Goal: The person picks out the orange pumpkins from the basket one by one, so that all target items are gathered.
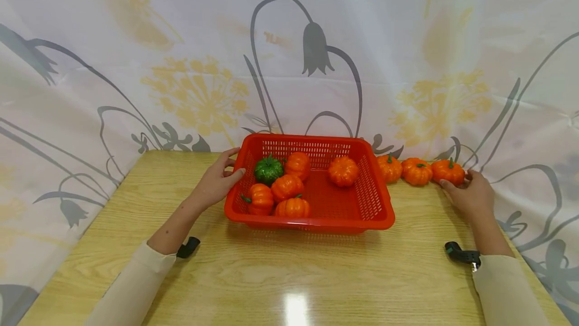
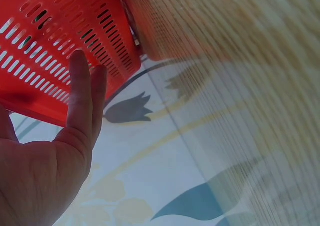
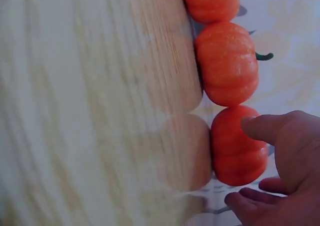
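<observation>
A red plastic basket [image 1: 312, 223] with slotted walls stands on the table, holding several orange toy pumpkins [image 1: 343, 171] and a green one [image 1: 269, 170]. My left hand [image 1: 217, 180] holds its left rim, thumb over the top. In the left wrist view, two straight fingers [image 2: 80, 93] lie along the outer wall. Right of the basket, three orange pumpkins stand in a row. My right hand [image 1: 475, 193] is around the rightmost pumpkin [image 1: 448, 171]. Its thumb touches that pumpkin; the other fingers [image 3: 255, 196] lie loosely beside it, with a small gap showing in the right wrist view.
The row's middle pumpkin [image 1: 417, 172] sits against its neighbours, and the leftmost pumpkin [image 1: 390, 168] is close by the basket's right wall. Behind the wooden table [image 1: 271, 281] hangs a flower-patterned cloth [image 1: 289, 65], right at the far edge.
</observation>
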A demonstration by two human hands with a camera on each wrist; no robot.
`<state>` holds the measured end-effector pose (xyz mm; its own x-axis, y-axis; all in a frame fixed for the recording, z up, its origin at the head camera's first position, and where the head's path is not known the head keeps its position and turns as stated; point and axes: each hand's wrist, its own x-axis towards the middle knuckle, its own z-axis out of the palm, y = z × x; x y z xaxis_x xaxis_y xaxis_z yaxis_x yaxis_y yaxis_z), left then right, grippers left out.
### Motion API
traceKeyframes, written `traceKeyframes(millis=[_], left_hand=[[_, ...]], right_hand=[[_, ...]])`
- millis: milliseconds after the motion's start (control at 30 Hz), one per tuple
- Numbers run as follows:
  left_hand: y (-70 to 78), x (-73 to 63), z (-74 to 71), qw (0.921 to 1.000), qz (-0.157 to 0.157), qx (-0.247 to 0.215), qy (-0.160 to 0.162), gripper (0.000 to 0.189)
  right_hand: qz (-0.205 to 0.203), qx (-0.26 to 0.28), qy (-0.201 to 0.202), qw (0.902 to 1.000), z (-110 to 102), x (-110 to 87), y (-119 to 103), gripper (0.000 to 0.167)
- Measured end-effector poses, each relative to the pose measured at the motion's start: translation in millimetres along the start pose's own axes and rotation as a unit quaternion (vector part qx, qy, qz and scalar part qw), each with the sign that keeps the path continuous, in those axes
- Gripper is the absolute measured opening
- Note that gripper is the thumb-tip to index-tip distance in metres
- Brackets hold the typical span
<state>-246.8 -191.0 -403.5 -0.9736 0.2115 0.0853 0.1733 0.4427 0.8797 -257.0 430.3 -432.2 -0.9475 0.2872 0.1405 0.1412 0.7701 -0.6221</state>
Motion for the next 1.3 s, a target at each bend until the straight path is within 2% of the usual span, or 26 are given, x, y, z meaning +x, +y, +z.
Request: traceKeyframes(millis=[233,433,600,833,1067,1300], left_hand=[[-0.7,0.6,0.4,1.0,0.001,-0.004,-0.001,0.067],[-0.9,0.6,0.6,0.9999,0.004,-0.008,-0.004,0.066],[-0.1,0.3,0.4,0.9999,0.004,-0.009,-0.006,0.066],[1.9,-0.7,0.3,1.0,0.005,-0.004,-0.006,0.067],[1.5,-0.2,0.5,1.0,0.003,-0.006,-0.005,0.066],[1.9,-0.6,0.8,0.9999,0.004,-0.008,-0.005,0.066]], right_hand=[[-0.057,-0.04,0.021,0.9974,-11.1,1.8,-10.4,0.086],[-0.094,-0.032,0.03,0.9946,-17.9,-2.4,-28.0,0.081],[-0.126,-0.04,0.026,0.9908,-21.4,-5.3,-45.0,0.075],[-0.15,-0.04,0.006,0.9879,-26.7,-17.5,-74.6,0.075],[-0.218,-0.015,0.001,0.9759,-21.9,-26.9,-104.1,0.07],[-0.267,0.0,-0.036,0.9631,-3.6,-33.3,-125.9,0.07]])
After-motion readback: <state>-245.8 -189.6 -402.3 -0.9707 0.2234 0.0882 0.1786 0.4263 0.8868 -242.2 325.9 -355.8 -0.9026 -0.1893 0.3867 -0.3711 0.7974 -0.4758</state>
